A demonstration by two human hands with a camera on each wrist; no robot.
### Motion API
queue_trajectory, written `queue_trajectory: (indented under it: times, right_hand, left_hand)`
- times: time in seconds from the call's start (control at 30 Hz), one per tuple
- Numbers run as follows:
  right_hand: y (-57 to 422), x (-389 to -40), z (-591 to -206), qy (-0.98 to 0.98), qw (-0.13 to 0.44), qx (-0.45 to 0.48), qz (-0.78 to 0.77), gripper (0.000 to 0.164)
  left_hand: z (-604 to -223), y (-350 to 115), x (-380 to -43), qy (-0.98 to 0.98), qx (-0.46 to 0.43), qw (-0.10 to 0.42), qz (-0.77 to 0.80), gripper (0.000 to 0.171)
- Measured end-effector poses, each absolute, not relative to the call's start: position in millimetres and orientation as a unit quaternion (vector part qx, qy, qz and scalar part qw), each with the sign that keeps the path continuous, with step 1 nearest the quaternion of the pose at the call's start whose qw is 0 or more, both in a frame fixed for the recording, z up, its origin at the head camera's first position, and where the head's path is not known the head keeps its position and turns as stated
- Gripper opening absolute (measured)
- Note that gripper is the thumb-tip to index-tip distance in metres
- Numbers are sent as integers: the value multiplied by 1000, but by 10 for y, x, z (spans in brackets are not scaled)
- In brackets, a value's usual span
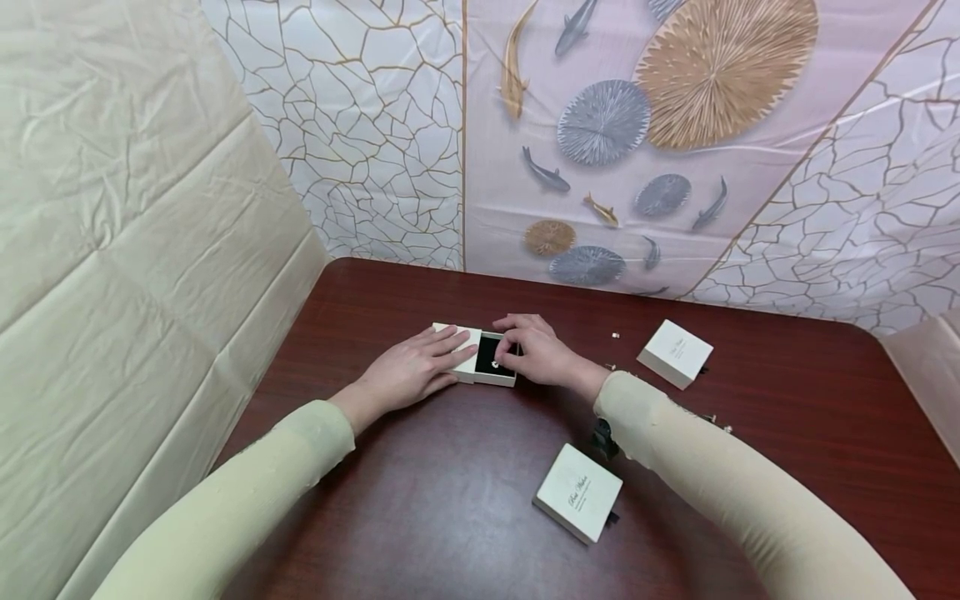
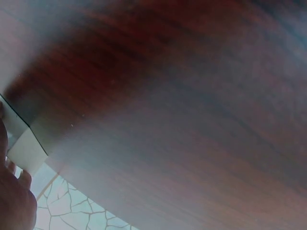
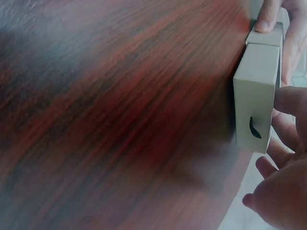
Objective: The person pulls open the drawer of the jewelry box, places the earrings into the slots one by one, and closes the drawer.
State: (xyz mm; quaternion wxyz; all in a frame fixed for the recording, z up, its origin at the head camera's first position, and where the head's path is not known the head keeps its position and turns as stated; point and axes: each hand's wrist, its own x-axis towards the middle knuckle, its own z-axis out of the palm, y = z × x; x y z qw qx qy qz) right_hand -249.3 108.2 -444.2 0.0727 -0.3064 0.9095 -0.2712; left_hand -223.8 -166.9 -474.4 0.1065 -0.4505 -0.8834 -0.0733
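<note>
Dark reddish wood makes up the table (image 1: 420, 508), with a lettered white box (image 1: 578, 492) on its near part. Beyond it, an open white box (image 1: 495, 380) sits between the two hands: the left hand (image 1: 411, 367) holds its sleeve, fingers across the top; the right hand (image 1: 542, 354) has thumb and index together at a small pale piece (image 1: 495, 364) on the black lining, whether pinching it I cannot tell. Farther right lies another white box (image 1: 678, 350); behind hangs fish-patterned cloth (image 1: 495, 183).

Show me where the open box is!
In the head view, the open box is mid-picture on the table, the person's left hand on its left end and right hand over its right end.
</note>
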Motion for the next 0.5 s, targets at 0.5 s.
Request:
queue_trajectory:
  times: [0.5]
  right_hand:
    - [1045, -2504, -4391, 915, 55, -323, -237, 8]
  left_hand:
    - [-4744, -1676, -2242, -891, -440, 85, -71, 54]
